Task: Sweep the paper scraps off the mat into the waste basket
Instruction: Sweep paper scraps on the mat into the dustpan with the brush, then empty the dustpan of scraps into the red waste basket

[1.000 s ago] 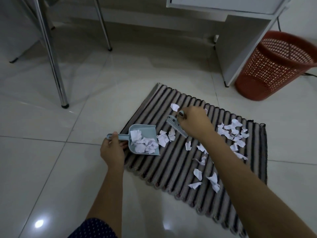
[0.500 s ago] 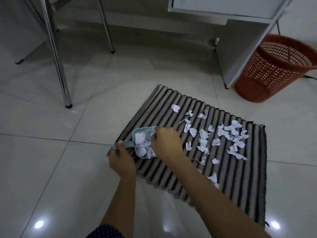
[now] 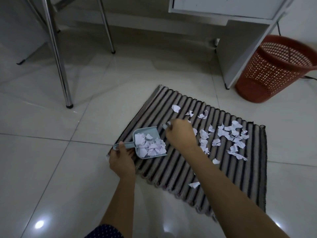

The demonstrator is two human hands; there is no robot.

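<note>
Pale blue plastic fills your left hand: you grip the handle of a small dustpan, fingers wrapped round it and thumb on top, at the near left edge of the striped mat. The pan's mouth points away from that hand toward your right hand, and its flat lip rests on the mat. A heap of crumpled white paper scraps lies inside the pan, just beyond your left thumb.

Your right hand sits just past the pan's open mouth, knuckles up and fingers curled closed around a small brush. Only a pale grey tip of the brush pokes out on the far side of your fist; the rest is hidden, so its bristles cannot be made out.

Loose paper scraps lie scattered on the mat to the outer side of your right hand, some nearly touching your wrist and others spread toward the mat's right edge. A few more lie beyond your knuckles, and one sits close to your right forearm near the mat's front fringe.

Well beyond your right hand, off the mat on the tiled floor, stands the orange mesh waste basket, just beside a white cabinet.
</note>
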